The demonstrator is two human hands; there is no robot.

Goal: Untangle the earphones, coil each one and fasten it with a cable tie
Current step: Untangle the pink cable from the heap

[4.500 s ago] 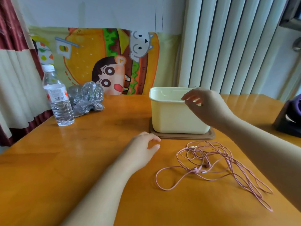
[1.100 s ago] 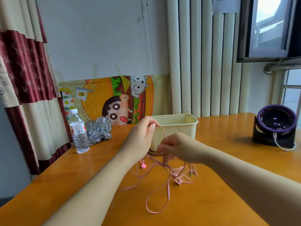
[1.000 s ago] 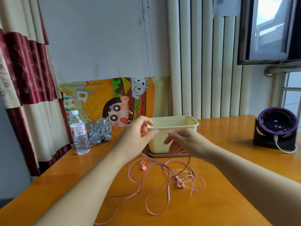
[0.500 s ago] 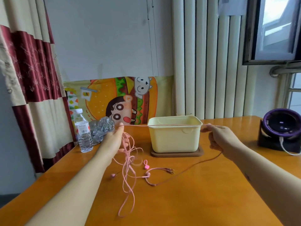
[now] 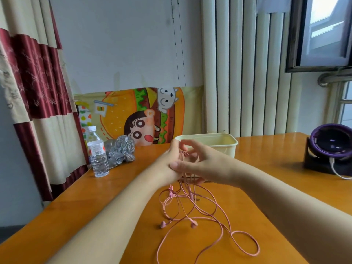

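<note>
Pink earphones [image 5: 190,212] hang in loose strands from my two hands down to the orange table [image 5: 257,187], with earbuds and a loop lying on the wood. My left hand [image 5: 172,161] is raised in front of the cream box, fingers up, with the cable running through it. My right hand [image 5: 198,162] is pressed against the left, thumb on its wrist, fingers curled around the same strands. How the cable lies inside the hands is hidden.
A cream plastic box [image 5: 219,142] stands on a brown mat behind my hands. A water bottle [image 5: 97,153] and crumpled clear plastic [image 5: 120,151] sit at the left edge. A purple round device [image 5: 331,147] with a white cord stands at the right.
My hands were apart, stretching a strand across the box. Now they have come together at the centre and the cable hangs down in a bunch.
</note>
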